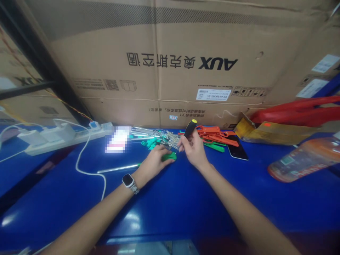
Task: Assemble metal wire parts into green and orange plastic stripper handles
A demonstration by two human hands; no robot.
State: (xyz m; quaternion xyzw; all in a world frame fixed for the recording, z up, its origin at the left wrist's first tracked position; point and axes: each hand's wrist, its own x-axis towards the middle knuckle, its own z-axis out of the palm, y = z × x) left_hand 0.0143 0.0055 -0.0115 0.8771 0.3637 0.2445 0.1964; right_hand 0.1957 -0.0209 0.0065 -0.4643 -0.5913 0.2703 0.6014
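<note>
In the head view, my left grip (pixel 155 161) is curled round a green handle (pixel 171 156) over the counter (pixel 164 209); my right grip (pixel 196 148) is wrapped about a screwdriver (pixel 190 129), its tip apparently near the handle. Should the handle twist, that tip could skid into my left grip.

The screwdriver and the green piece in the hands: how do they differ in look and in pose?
The screwdriver has a black handle with a yellow end, while the green piece is bright green. The screwdriver slants in the right hand, handle end up; the green piece lies low under the left hand. Each is partly covered by its hand.
</note>
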